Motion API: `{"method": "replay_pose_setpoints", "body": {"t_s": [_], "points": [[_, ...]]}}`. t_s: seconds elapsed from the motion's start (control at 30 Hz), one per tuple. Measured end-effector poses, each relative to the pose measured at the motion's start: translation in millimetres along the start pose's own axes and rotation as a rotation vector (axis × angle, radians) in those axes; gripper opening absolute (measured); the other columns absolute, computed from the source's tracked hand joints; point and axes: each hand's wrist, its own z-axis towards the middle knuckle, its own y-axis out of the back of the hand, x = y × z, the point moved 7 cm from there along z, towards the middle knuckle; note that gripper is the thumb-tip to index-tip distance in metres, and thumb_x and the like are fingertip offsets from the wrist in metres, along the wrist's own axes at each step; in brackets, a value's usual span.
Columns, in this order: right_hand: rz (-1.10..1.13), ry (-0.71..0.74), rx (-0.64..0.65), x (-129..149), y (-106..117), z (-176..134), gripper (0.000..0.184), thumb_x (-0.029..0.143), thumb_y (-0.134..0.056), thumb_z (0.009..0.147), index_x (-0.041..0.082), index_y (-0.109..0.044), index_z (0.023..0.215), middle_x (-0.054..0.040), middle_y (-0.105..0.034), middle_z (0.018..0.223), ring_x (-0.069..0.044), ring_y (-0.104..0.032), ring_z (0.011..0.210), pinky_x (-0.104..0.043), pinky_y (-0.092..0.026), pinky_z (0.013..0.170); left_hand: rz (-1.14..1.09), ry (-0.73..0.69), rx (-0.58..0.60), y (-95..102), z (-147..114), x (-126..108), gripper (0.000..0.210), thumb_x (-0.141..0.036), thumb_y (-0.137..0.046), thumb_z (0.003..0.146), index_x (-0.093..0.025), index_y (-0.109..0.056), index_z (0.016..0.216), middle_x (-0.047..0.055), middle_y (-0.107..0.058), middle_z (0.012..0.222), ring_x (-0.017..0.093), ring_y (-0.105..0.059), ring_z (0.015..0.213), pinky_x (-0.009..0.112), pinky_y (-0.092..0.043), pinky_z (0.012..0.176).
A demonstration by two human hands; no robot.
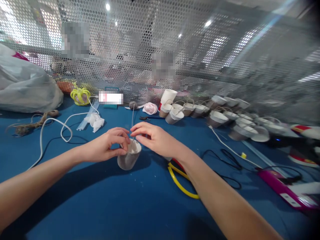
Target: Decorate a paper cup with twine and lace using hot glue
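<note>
A small grey cup [128, 159] with a white rim stands slightly tilted on the blue table. My left hand [113, 144] is closed on its rim from the left, thumb at the front. A thin grey cord [132, 116] runs from a dark ball of yarn [133, 105] at the back towards the cup. Over the cup's far right edge, my right hand [147, 135] has its fingers pinched around the cord. The fingertips of both hands nearly meet, and part of the cup's opening is hidden behind them.
Several similar cups with cord handles [174, 115] stand at the back right. Yellow-handled scissors [183, 185] lie under my right forearm. Farther right are black cables [228, 160] and a magenta power strip [280, 186]. A white cable [41, 143] loops at left. Perforated metal [140, 43] closes the back.
</note>
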Motion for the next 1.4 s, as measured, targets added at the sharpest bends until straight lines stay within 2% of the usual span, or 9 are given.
{"method": "replay_pose_setpoints", "body": {"t_s": [0.17, 0.33, 0.4, 0.47, 0.57, 0.67, 0.83, 1.0, 1.4], "points": [[-0.075, -0.020, 0.291, -7, -23, 17, 0.022, 0.011, -0.045, 0.085, 0.013, -0.067, 0.084, -0.0119, -0.051, 0.123, -0.017, -0.053, 0.106, -0.029, -0.039, 0.093, -0.027, 0.016, 0.018, 1.7, 0, 1, 0.013, -0.023, -0.052, 0.084, -0.016, -0.060, 0.076, 0.008, -0.059, 0.095, 0.021, -0.049, 0.105, 0.035, -0.039, 0.093], [0.033, -0.029, 0.363, -10, -21, 14, 0.022, 0.026, -0.048, 0.086, 0.015, -0.060, 0.072, -0.0102, -0.047, 0.124, -0.017, -0.055, 0.099, -0.028, -0.043, 0.083, -0.102, 0.063, 0.021, 3.8, 0, 9, 0.011, -0.021, -0.053, 0.083, -0.015, -0.059, 0.077, 0.007, -0.058, 0.092, 0.018, -0.052, 0.102, 0.034, -0.039, 0.093], [0.071, -0.049, 0.341, -10, -17, 10, 0.023, 0.030, -0.050, 0.085, 0.016, -0.056, 0.068, -0.0091, -0.048, 0.123, -0.016, -0.056, 0.090, -0.028, -0.043, 0.077, -0.130, 0.078, 0.020, 4.1, 0, 12, 0.009, -0.021, -0.053, 0.083, -0.015, -0.058, 0.078, 0.007, -0.059, 0.092, 0.019, -0.051, 0.105, 0.034, -0.038, 0.094], [0.082, -0.070, 0.258, -8, -10, 7, 0.024, 0.029, -0.049, 0.085, 0.016, -0.053, 0.065, -0.0081, -0.051, 0.116, -0.013, -0.054, 0.081, -0.028, -0.042, 0.072, -0.154, 0.088, 0.011, 4.5, 0, 16, 0.008, -0.021, -0.054, 0.082, -0.015, -0.058, 0.078, 0.007, -0.060, 0.093, 0.019, -0.050, 0.109, 0.035, -0.037, 0.095], [0.075, -0.147, 0.111, -7, -2, -2, 0.022, 0.030, -0.048, 0.085, 0.017, -0.051, 0.066, -0.0033, -0.056, 0.084, -0.011, -0.047, 0.064, -0.024, -0.039, 0.059, -0.170, 0.116, -0.005, 4.9, -1, 21, 0.008, -0.021, -0.053, 0.082, -0.015, -0.056, 0.078, 0.007, -0.061, 0.094, 0.020, -0.049, 0.112, 0.035, -0.037, 0.095], [0.083, -0.254, 0.072, -9, -4, -13, 0.023, 0.035, -0.048, 0.085, 0.019, -0.051, 0.070, 0.0035, -0.046, 0.059, -0.009, -0.038, 0.052, -0.022, -0.031, 0.048, -0.176, 0.144, -0.005, 4.6, -2, 24, 0.008, -0.022, -0.053, 0.082, -0.016, -0.055, 0.078, 0.007, -0.062, 0.095, 0.020, -0.050, 0.111, 0.036, -0.039, 0.094], [0.108, -0.275, -0.008, -9, -5, -24, 0.020, 0.033, -0.050, 0.083, 0.019, -0.052, 0.069, 0.0045, -0.046, 0.056, -0.009, -0.037, 0.050, -0.022, -0.031, 0.047, -0.184, 0.142, -0.012, 5.1, -2, 24, 0.009, -0.022, -0.052, 0.083, -0.016, -0.054, 0.077, 0.007, -0.063, 0.096, 0.020, -0.050, 0.112, 0.037, -0.039, 0.094], [0.164, -0.287, 0.026, -10, -12, -29, 0.018, 0.031, -0.052, 0.082, 0.019, -0.052, 0.068, 0.0051, -0.044, 0.054, -0.008, -0.037, 0.048, -0.021, -0.031, 0.045, -0.184, 0.124, -0.016, 5.6, -2, 25, 0.007, -0.021, -0.053, 0.083, -0.017, -0.054, 0.077, 0.007, -0.064, 0.096, 0.020, -0.051, 0.112, 0.038, -0.039, 0.095], [0.142, -0.293, -0.011, -20, -16, -25, 0.015, 0.028, -0.050, 0.082, 0.018, -0.052, 0.070, 0.0048, -0.045, 0.056, -0.009, -0.040, 0.051, -0.022, -0.033, 0.048, -0.226, 0.123, 0.002, 4.5, -3, 27, 0.006, -0.020, -0.053, 0.083, -0.016, -0.055, 0.079, 0.008, -0.062, 0.100, 0.020, -0.049, 0.115, 0.038, -0.037, 0.097]]}}
